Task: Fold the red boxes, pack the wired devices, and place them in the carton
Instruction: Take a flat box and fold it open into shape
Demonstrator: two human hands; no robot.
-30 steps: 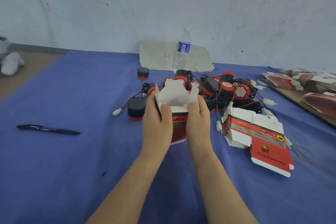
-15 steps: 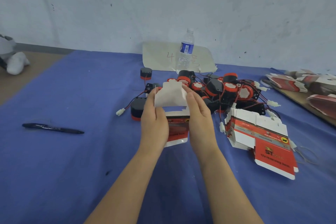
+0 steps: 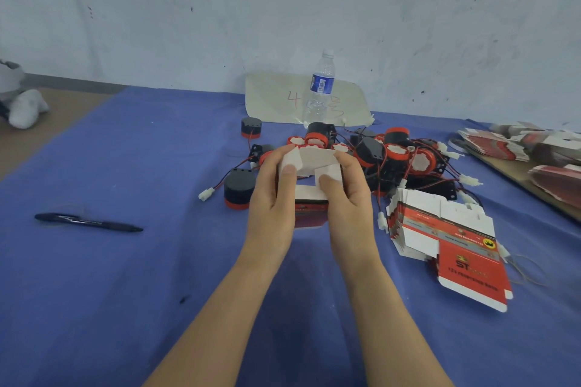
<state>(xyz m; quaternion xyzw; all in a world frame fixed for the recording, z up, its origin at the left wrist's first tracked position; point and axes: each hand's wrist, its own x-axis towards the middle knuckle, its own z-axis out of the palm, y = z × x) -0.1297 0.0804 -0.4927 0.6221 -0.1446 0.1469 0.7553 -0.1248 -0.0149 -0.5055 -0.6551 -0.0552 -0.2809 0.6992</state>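
At a worktable draped in blue cloth (image 3: 125, 292), a person folds a red box (image 3: 309, 214) held just above the surface at the centre of the scene, both forearms reaching in from the near edge. The left hand (image 3: 272, 209) and right hand (image 3: 350, 209) grip the box from either side, fingers curled round its far face. Both thumbs press down on the white top flaps (image 3: 317, 158), the left thumb on the left flap and the right thumb on a smaller tab. The red printed side faces the camera between the two palms.

Just behind the box lies a tangled pile of wired devices (image 3: 396, 155), black and red, with red and black leads and white plugs. One black device (image 3: 239, 191) sits apart to the left, touching the cloth. To the right rests a stack of flattened boxes (image 3: 446, 242). More flattened cartons (image 3: 534, 148) lie on a brown board at the far right. A black pen (image 3: 88, 222) lies well to the left. A water bottle (image 3: 321, 88) stands upright near a pale sheet (image 3: 273, 97) marked with a 4, against a scuffed, pale wall (image 3: 283, 9).
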